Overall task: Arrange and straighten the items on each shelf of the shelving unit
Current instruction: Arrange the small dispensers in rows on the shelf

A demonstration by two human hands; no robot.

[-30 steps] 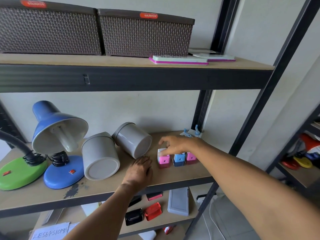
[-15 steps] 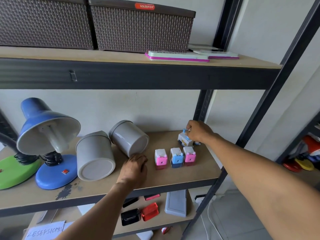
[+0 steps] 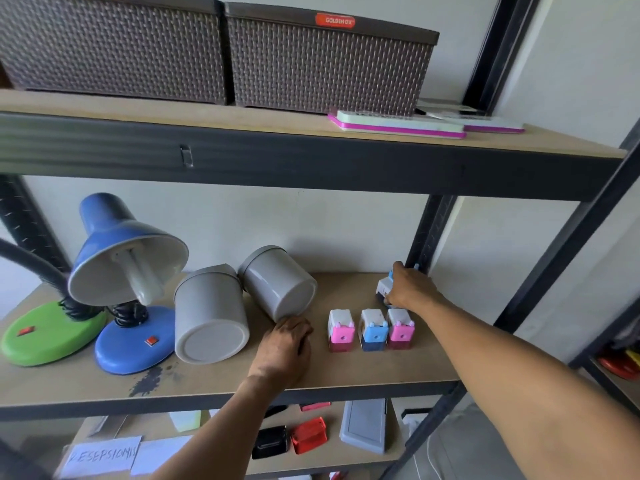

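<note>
On the middle shelf [image 3: 346,372], three small sharpeners stand in a row: pink [image 3: 341,330], blue [image 3: 373,329], pink [image 3: 400,328]. Behind them, at the back right corner, my right hand [image 3: 408,287] grips a fourth white-and-blue sharpener [image 3: 383,287]. My left hand [image 3: 285,348] rests on the shelf with curled fingers, just in front of a grey canister [image 3: 278,284] lying on its side. A second grey canister [image 3: 210,315] lies beside it.
A blue desk lamp [image 3: 128,271] and a green lamp base [image 3: 48,332] stand at the left. Two woven brown boxes [image 3: 325,69] and flat pink-edged items [image 3: 398,124] sit on the top shelf. The lower shelf holds staplers, a grey case [image 3: 363,426] and paper labels.
My right hand left the row of three sharpeners, reached back to the corner and took hold of the white-and-blue sharpener. My left hand stayed by the canister.
</note>
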